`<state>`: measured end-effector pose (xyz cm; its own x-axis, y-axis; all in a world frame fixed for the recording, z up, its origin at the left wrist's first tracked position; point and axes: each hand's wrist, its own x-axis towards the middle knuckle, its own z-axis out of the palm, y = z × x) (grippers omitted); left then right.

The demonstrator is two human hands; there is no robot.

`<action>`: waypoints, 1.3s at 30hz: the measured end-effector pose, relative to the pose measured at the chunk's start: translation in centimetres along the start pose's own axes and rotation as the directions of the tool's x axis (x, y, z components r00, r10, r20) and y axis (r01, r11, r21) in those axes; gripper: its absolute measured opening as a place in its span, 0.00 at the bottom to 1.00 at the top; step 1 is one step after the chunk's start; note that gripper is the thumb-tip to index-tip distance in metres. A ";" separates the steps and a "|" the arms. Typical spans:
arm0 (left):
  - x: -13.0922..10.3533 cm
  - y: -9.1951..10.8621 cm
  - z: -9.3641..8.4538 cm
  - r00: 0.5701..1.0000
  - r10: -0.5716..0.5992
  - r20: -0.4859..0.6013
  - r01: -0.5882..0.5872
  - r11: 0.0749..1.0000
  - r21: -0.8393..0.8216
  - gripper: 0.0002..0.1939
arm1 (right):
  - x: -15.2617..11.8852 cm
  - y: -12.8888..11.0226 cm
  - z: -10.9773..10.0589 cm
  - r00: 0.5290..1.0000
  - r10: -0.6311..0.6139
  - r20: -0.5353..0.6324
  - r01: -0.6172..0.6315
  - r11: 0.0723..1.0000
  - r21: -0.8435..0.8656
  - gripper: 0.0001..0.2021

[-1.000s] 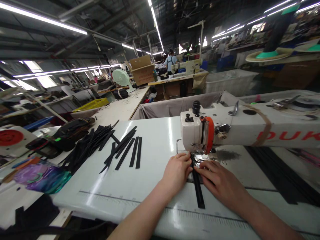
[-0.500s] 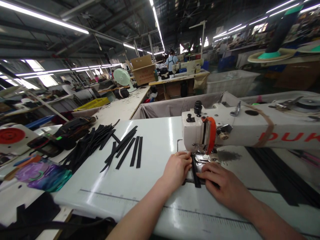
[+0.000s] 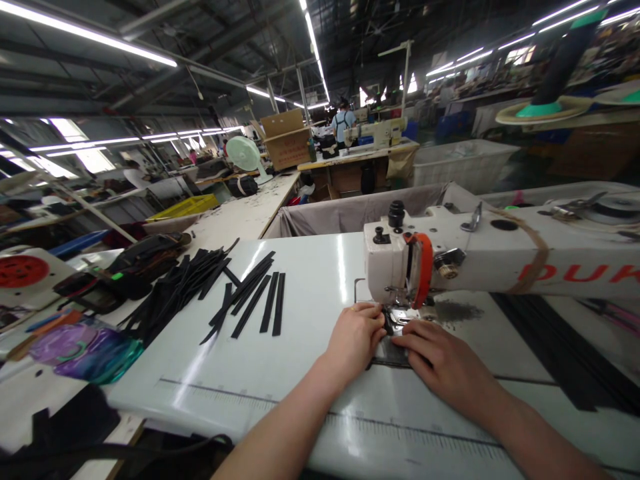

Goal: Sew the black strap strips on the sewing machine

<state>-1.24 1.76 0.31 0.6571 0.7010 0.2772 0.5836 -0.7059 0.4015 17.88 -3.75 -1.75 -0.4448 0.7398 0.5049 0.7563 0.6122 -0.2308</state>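
The white sewing machine [image 3: 500,247] stands on the right of the pale table. At its presser foot [image 3: 399,316] lies a short black fabric strip [image 3: 387,323], mostly hidden by my fingers and the machine. My left hand [image 3: 356,337] is closed, its fingertips pressed on the strip just left of the foot. Curled on the other side is my right hand [image 3: 440,353], its fingertips at the strip's near end over the metal plate. Left of both hands, several cut black strips [image 3: 257,293] lie loose, beside a larger heap of strips [image 3: 175,293].
Longer black strips [image 3: 555,347] lie beneath the machine arm. A printed ruler [image 3: 400,427] runs along the table's near edge. At left are a purple-teal plastic pouch [image 3: 85,350] and dark pieces. Behind are a fan [image 3: 245,155], a cardboard box [image 3: 287,140] and a person [image 3: 343,124].
The black strip has moved away from me under the presser foot; its near end no longer sticks out toward me. My right hand has shifted slightly forward, while the left has barely moved.
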 end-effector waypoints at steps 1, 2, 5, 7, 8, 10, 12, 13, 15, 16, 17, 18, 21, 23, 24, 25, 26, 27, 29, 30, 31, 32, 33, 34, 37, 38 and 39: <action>0.0 0.0 0.0 1.000 -0.001 -0.002 0.001 1.000 0.003 0.05 | 0.0 0.0 0.1 1.000 0.011 0.000 -0.011 1.000 -0.015 0.14; 0.0 0.1 0.0 1.000 -0.002 -0.004 0.002 1.000 0.006 0.05 | 0.0 0.0 0.2 1.000 0.021 0.004 -0.021 0.999 -0.030 0.15; 0.0 0.2 0.1 1.000 -0.005 -0.005 0.005 1.000 0.018 0.05 | 0.0 0.1 0.5 0.999 0.030 0.019 -0.029 0.998 -0.061 0.16; -0.1 0.2 0.1 1.000 -0.004 -0.006 0.004 1.000 0.023 0.06 | 0.0 0.1 0.5 0.999 0.026 0.021 -0.024 0.998 -0.063 0.16; -0.1 0.3 0.1 1.000 -0.003 -0.008 0.003 1.000 0.025 0.06 | -0.1 0.1 0.6 0.999 0.024 0.023 -0.023 0.998 -0.059 0.16; -0.1 0.4 0.1 1.000 -0.006 -0.012 0.006 1.000 0.028 0.07 | -0.1 0.2 0.6 0.999 0.027 0.026 -0.026 0.999 -0.046 0.16; -0.2 0.4 0.1 1.000 -0.018 -0.013 0.018 0.999 0.032 0.07 | -0.2 0.2 0.5 0.999 0.037 0.035 -0.036 0.999 -0.031 0.16; -0.2 0.5 0.1 1.000 -0.024 -0.010 0.025 0.999 0.033 0.08 | -0.2 0.2 0.5 0.998 0.042 0.040 -0.041 0.999 -0.023 0.16; -0.2 0.5 0.1 0.999 -0.039 -0.009 0.039 0.999 0.032 0.08 | -0.1 0.1 0.5 0.998 0.049 0.046 -0.049 0.999 -0.010 0.16; -0.2 0.6 0.1 0.999 -0.043 -0.010 0.044 0.999 0.031 0.08 | -0.1 0.1 0.5 0.998 0.052 0.046 -0.052 0.999 -0.006 0.16; -0.2 0.6 0.1 0.999 -0.045 -0.011 0.045 0.998 0.031 0.08 | -0.1 0.1 0.5 0.998 0.054 0.044 -0.054 0.999 -0.005 0.16; -0.2 0.6 0.1 0.999 -0.046 -0.013 0.046 0.998 0.034 0.08 | -0.1 0.1 0.5 0.998 0.055 0.042 -0.055 0.998 -0.004 0.16; -0.2 0.9 0.2 0.999 -0.047 -0.013 0.048 0.997 0.056 0.09 | -0.1 0.1 0.5 0.997 0.059 0.048 -0.059 0.998 -0.002 0.16; -0.3 1.0 0.2 0.999 -0.051 -0.018 0.052 0.996 0.075 0.09 | -0.2 0.1 0.6 0.997 0.060 0.056 -0.060 0.998 0.001 0.16; -0.3 1.1 0.3 0.998 -0.051 -0.023 0.052 0.995 0.086 0.09 | -0.2 0.1 0.6 0.996 0.060 0.061 -0.060 0.998 0.001 0.16; -0.3 1.2 0.4 0.998 -0.050 -0.028 0.053 0.994 0.097 0.08 | -0.3 0.1 0.6 0.996 0.063 0.069 -0.063 0.998 0.000 0.16; -0.4 1.2 0.5 0.998 -0.050 -0.032 0.053 0.993 0.108 0.08 | -0.3 0.2 0.6 0.995 0.066 0.078 -0.066 0.998 0.000 0.16; -0.4 1.3 0.6 0.998 -0.053 -0.033 0.057 0.991 0.119 0.09 | -0.3 0.2 0.7 0.994 0.070 0.086 -0.071 0.998 0.001 0.16; -0.4 1.4 0.8 0.997 -0.074 -0.035 0.079 0.986 0.144 0.09 | -0.4 0.2 0.7 0.992 0.076 0.097 -0.077 0.997 0.009 0.16; -0.4 1.4 0.9 0.996 -0.086 -0.036 0.091 0.984 0.156 0.09 | -0.4 0.2 0.7 0.992 0.074 0.098 -0.076 0.997 0.014 0.16; -0.3 1.5 0.9 0.995 -0.095 -0.036 0.100 0.981 0.166 0.10 | -0.4 0.2 0.7 0.993 0.072 0.096 -0.074 0.997 0.017 0.16; -0.3 1.5 0.9 0.994 -0.103 -0.038 0.109 0.979 0.173 0.10 | -0.4 0.1 0.7 0.993 0.068 0.093 -0.070 0.997 0.019 0.16; -0.2 1.5 0.9 0.993 -0.111 -0.038 0.116 0.977 0.178 0.10 | -0.3 0.1 0.7 0.994 0.064 0.089 -0.066 0.998 0.018 0.16; -0.1 1.6 0.9 0.993 -0.116 -0.035 0.120 0.976 0.181 0.10 | -0.3 0.1 0.7 0.995 0.061 0.082 -0.062 0.998 0.015 0.16; 0.1 1.6 0.6 0.993 -0.118 -0.012 0.118 0.976 0.184 0.08 | -0.3 0.1 0.6 0.996 0.055 0.068 -0.055 0.998 0.004 0.16; 0.2 1.6 0.5 0.993 -0.114 -0.003 0.113 0.976 0.185 0.08 | -0.3 0.1 0.6 0.997 0.054 0.064 -0.054 0.999 0.001 0.16; 0.2 1.5 0.4 0.994 -0.111 0.005 0.108 0.976 0.188 0.08 | -0.2 0.1 0.6 0.997 0.053 0.060 -0.053 0.999 -0.003 0.16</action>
<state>0.02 0.79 0.62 0.5908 0.7744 0.2263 0.7304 -0.6325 0.2576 17.78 -3.71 -2.39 -0.4325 0.7865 0.4409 0.7801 0.5716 -0.2545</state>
